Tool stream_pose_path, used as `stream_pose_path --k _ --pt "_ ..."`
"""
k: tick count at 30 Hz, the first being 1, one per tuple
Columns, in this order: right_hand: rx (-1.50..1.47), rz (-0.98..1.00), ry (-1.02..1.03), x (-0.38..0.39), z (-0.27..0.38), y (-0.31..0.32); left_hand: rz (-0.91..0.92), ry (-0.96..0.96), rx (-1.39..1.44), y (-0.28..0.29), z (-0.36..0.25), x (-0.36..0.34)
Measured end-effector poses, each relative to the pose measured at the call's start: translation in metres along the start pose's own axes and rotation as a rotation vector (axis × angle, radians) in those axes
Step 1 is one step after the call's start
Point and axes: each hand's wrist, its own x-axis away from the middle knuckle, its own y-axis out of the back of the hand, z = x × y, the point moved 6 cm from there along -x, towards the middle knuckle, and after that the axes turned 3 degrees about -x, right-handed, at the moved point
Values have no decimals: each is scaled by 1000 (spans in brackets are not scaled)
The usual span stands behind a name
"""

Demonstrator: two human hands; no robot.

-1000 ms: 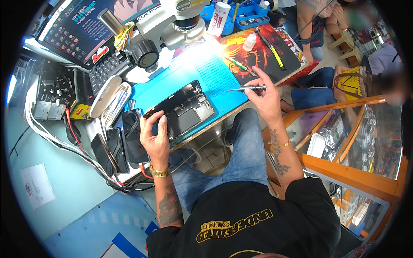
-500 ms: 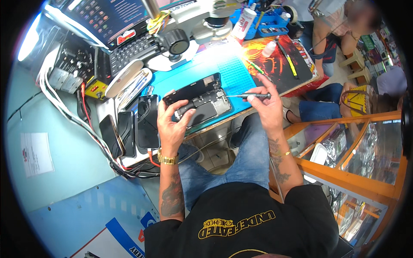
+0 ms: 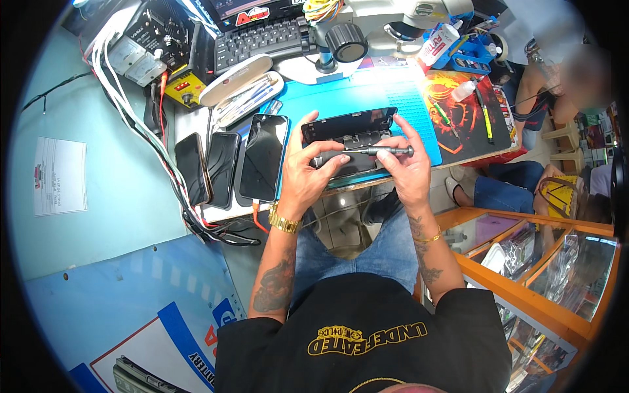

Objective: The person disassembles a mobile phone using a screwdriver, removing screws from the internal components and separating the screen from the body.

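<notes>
An opened smartphone lies at the mat's near edge. Its dark screen panel [image 3: 350,126] stands tilted up behind the phone body [image 3: 357,164], whose inner parts show in between. My left hand [image 3: 306,175] grips the phone's left end, with fingers on the panel and thumb over the body. In my right hand [image 3: 411,177] a slim dark screwdriver [image 3: 393,150] is pinched, lying almost level across the body with its tip pointing left. The right index finger reaches up to the panel's right corner. Part of the body is hidden by my fingers.
A blue work mat [image 3: 314,98] covers the bench. Left are several phones, one a black phone [image 3: 262,157] on an orange cable, plus an open tool case [image 3: 242,92] and a power supply [image 3: 164,46]. Behind stand a laptop [image 3: 262,42] and microscope [image 3: 400,29]. People sit at right.
The screwdriver has swung from the phone's right end to lie across its body. The panel stands more upright, with my right index finger now at its corner. My head view has shifted left.
</notes>
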Motion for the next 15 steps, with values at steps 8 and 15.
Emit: stream_pose_path --k 8,15 --pt "31 10 -7 -1 1 2 6 -10 -22 0 -3 -1" --pt "46 14 -28 0 1 0 9 -13 -20 0 0 0"
